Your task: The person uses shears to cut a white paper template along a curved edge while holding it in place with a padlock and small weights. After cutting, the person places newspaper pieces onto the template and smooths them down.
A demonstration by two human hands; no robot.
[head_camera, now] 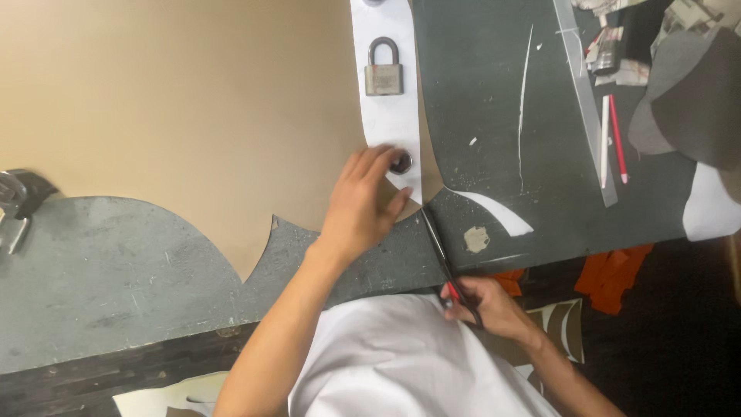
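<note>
No screens or signs appear. Top right, at the far edge of the tabletop [502, 116], lies a small heap of crumpled printed wrappers or packets [617, 46], white and grey with touches of red; their shapes are too blurred to tell apart. No labels are discernible elsewhere.

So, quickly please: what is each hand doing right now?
Left hand: open, fingers spread, pressing the white paper pattern onto the tan sheet.
Right hand: closed on the scissors.
</note>
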